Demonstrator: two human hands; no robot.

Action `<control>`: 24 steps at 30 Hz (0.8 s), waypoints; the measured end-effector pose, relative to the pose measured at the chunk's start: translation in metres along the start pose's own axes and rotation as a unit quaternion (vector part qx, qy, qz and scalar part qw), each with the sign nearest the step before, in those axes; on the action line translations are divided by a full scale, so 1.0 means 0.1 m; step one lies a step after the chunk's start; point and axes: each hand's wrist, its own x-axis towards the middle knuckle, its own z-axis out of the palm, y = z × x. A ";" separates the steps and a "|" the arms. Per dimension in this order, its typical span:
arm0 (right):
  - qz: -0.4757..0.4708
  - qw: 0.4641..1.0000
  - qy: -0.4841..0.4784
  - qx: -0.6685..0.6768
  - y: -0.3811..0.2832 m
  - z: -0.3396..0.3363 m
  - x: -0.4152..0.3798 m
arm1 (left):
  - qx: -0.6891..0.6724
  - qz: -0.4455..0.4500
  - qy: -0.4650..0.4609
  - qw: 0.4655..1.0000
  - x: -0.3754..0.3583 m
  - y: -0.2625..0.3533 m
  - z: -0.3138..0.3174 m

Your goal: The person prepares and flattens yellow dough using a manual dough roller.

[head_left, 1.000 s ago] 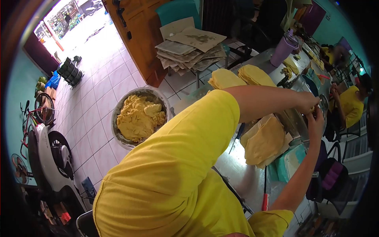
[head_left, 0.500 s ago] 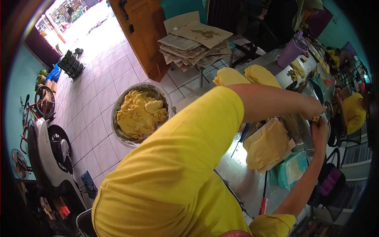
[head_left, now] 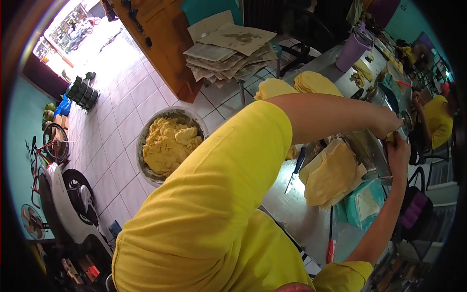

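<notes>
At the far right of the table, my left hand (head_left: 387, 125) and my right hand (head_left: 400, 150) meet with curled fingers. Between them a small piece of yellow dough (head_left: 390, 137) peeks out, and both hands appear closed on it. Most of it is hidden by the fingers. Just beside the hands stands a shiny metal machine (head_left: 372, 146); what it is exactly I cannot make out. Closer to my body lies a stack of flat yellow dough sheets (head_left: 331, 175). Two more folded stacks of dough sheets (head_left: 318, 82) rest beyond my left forearm.
A large bowl of yellow dough (head_left: 142, 160) sits to my left. A teal-and-white container (head_left: 366, 204) is near my right forearm. A dark-handled knife (head_left: 300, 159) lies on the metal table (head_left: 287, 207). Farther off are a purple tumbler (head_left: 351, 52), stacked boards (head_left: 233, 51) and a person in yellow (head_left: 438, 129).
The view has shifted slightly. My hands stay together at nearly the same place beside the metal machine, with the dough still between them.
</notes>
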 end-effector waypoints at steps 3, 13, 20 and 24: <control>-0.025 0.999 0.007 -0.030 -0.05 0.02 0.03 | 0.014 -0.004 -0.014 1.000 -0.03 0.08 -0.02; 0.020 0.995 -0.015 0.094 -0.01 -0.02 -0.04 | 0.013 0.014 -0.004 1.000 0.07 -0.07 0.10; 0.001 1.000 -0.020 0.019 -0.03 0.02 -0.03 | 0.038 -0.009 0.004 0.999 -0.09 0.06 0.01; 0.009 0.995 0.011 0.100 -0.05 0.03 -0.10 | -0.015 0.023 0.020 0.999 -0.01 -0.07 0.07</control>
